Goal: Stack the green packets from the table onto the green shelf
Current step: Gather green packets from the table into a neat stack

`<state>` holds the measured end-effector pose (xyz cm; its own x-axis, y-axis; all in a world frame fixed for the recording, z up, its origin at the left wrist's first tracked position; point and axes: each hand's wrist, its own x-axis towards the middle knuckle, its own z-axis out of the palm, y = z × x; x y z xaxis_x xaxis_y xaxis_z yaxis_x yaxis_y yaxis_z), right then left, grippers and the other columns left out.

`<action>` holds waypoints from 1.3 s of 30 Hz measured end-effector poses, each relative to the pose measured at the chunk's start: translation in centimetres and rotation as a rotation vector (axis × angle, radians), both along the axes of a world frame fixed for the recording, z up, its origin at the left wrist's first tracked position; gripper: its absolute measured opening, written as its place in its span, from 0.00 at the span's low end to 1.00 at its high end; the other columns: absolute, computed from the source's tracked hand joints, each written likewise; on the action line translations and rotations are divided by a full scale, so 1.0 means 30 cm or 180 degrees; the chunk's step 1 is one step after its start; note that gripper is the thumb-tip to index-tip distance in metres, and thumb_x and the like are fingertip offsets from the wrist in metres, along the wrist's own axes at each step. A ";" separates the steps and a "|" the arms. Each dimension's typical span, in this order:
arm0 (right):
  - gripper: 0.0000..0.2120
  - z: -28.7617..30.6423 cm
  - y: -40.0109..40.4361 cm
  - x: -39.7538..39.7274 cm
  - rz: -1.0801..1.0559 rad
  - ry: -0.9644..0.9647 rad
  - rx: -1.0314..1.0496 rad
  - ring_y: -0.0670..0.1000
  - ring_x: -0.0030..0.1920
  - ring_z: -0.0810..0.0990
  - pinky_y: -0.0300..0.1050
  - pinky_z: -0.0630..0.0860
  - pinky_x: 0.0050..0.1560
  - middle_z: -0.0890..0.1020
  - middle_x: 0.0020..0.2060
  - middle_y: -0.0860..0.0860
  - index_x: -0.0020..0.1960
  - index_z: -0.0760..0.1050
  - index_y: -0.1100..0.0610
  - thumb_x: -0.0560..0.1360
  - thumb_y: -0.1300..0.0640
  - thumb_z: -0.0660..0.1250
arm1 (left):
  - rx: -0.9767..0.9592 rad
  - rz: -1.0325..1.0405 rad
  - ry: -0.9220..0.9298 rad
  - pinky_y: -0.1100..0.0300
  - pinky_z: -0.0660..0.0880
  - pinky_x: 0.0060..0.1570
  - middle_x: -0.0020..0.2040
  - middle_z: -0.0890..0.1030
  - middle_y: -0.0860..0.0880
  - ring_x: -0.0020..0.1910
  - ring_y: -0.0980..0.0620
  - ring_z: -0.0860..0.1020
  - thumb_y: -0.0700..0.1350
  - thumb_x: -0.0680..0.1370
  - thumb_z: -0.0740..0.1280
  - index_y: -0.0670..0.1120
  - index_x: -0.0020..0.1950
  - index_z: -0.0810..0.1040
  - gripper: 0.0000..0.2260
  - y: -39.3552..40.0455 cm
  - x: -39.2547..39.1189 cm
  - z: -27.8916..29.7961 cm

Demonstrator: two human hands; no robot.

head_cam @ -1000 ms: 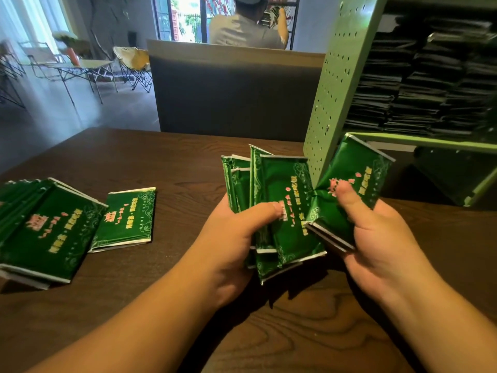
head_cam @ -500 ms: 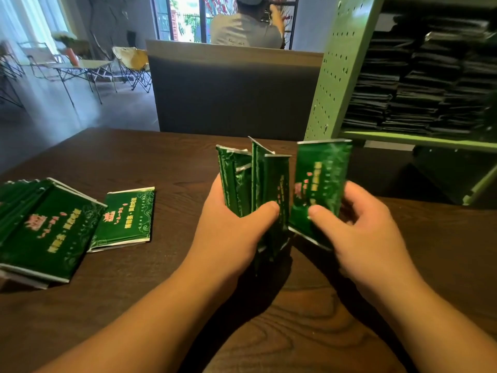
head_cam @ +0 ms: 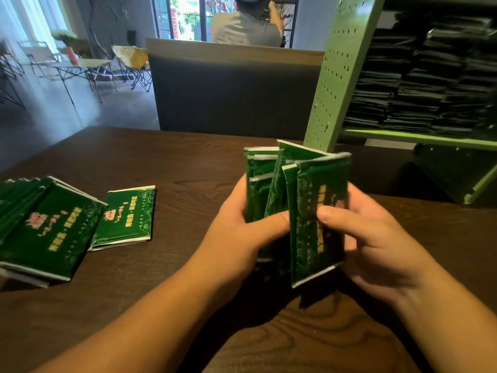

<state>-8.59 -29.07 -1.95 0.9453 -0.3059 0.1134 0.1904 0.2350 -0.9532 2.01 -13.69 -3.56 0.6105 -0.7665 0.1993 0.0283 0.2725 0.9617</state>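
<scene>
My left hand (head_cam: 242, 227) is curled round a bundle of green packets (head_cam: 265, 189) held upright on edge above the table (head_cam: 188, 168), thumb across the front and fingers behind. My right hand (head_cam: 376, 238) pinches one more packet (head_cam: 317, 211) against that bundle, thumb on its printed face, fingers hidden behind it. Both forearms reach in from the bottom edge.

Half a second ago the right-hand packet stood apart from the bundle with a gap between; now it is pressed against the bundle's right side.

Left on the table a single packet (head_cam: 126, 215) lies flat, its edge tucked beside a fanned pile of packets (head_cam: 40, 224). The green shelf (head_cam: 347, 65) stands at the table's far right, its perforated side panel just behind my bundle, with dark stacks (head_cam: 419, 84) filling it. Beyond the table are a grey bench back (head_cam: 234, 87) and a person (head_cam: 246, 28) facing away.
</scene>
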 end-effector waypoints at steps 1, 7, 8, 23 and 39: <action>0.18 -0.002 0.000 -0.003 0.0195 -0.0008 0.0008 0.58 0.50 0.87 0.50 0.84 0.43 0.86 0.51 0.59 0.54 0.85 0.54 0.64 0.60 0.78 | -0.0011 0.0032 -0.0190 0.41 0.79 0.60 0.63 0.83 0.48 0.62 0.46 0.82 0.39 0.73 0.74 0.55 0.72 0.73 0.29 0.003 0.000 0.004; 0.17 0.000 0.001 -0.008 -0.0619 0.0172 -0.1382 0.51 0.54 0.85 0.53 0.81 0.54 0.87 0.51 0.49 0.50 0.83 0.46 0.62 0.49 0.75 | -0.0240 0.0369 -0.0798 0.43 0.78 0.60 0.63 0.81 0.45 0.64 0.43 0.79 0.42 0.66 0.69 0.50 0.71 0.72 0.32 -0.002 -0.001 -0.005; 0.16 0.007 0.007 -0.009 -0.0771 0.0161 -0.1493 0.46 0.53 0.85 0.48 0.80 0.53 0.87 0.50 0.45 0.52 0.81 0.45 0.64 0.50 0.76 | -0.0254 0.0411 -0.0797 0.42 0.77 0.61 0.64 0.80 0.44 0.65 0.43 0.78 0.43 0.64 0.67 0.50 0.71 0.72 0.33 -0.003 0.001 -0.002; 0.40 -0.043 0.039 0.018 -0.0515 0.0630 -0.1500 0.37 0.53 0.83 0.30 0.79 0.43 0.84 0.49 0.35 0.66 0.63 0.37 0.71 0.76 0.67 | 0.0460 0.0037 -0.0662 0.56 0.79 0.59 0.63 0.80 0.60 0.64 0.59 0.79 0.48 0.62 0.72 0.58 0.74 0.63 0.40 -0.034 -0.016 -0.054; 0.42 -0.025 -0.005 0.017 -0.0754 0.0621 -0.2038 0.31 0.57 0.77 0.27 0.76 0.47 0.78 0.59 0.35 0.70 0.59 0.36 0.71 0.69 0.73 | 0.0859 0.0290 -0.1045 0.52 0.78 0.62 0.67 0.77 0.56 0.65 0.58 0.77 0.47 0.66 0.71 0.60 0.72 0.68 0.35 -0.029 0.033 -0.059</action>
